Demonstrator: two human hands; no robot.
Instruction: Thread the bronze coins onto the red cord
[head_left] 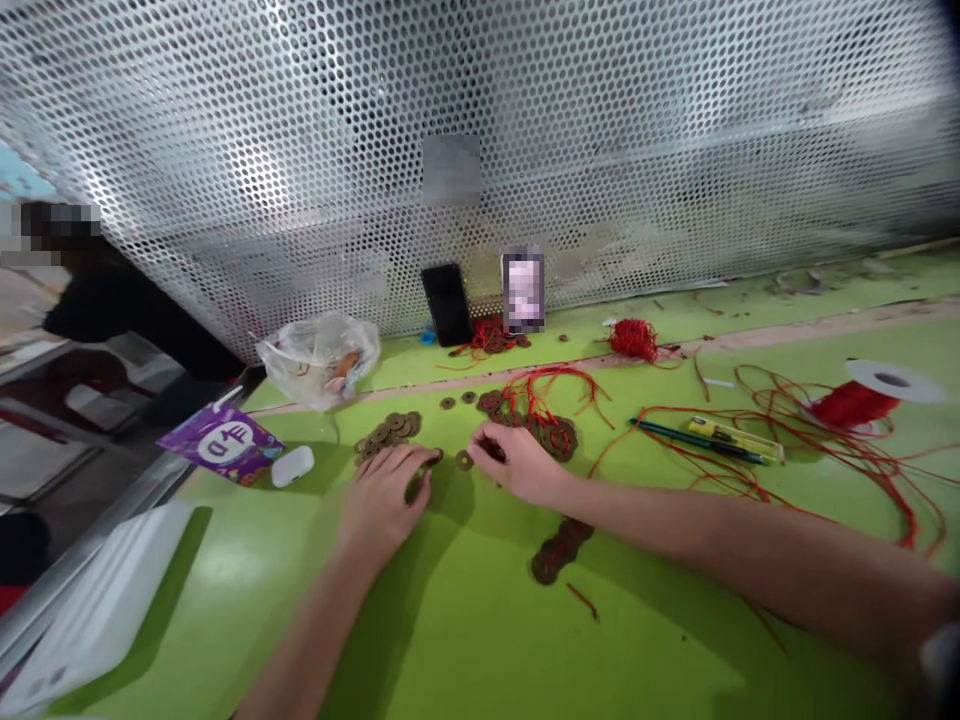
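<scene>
My left hand (391, 495) reaches over the green table, its fingers bent and apart from the thumb, with a dark coin (435, 456) at the index fingertip. Behind it lies a pile of bronze coins (397, 428). A single holed coin (464, 461) rests between my hands, close to the right fingertips. My right hand (514, 458) has thumb and fingers pinched together; what they hold, if anything, is too small to tell. Coins tied with red cord (559, 437) lie just behind the right hand. An overlapping row of coins (555, 555) lies below the right forearm.
Two phones (448, 305) (523, 290) lean on the perforated metal screen (337, 150). A plastic bag (321, 360), purple packet (221, 443) and white case (292, 466) stand left. Right are a red cord spool (859, 400), loose cord and a yellow cutter (735, 440). A person (112, 290) is far left.
</scene>
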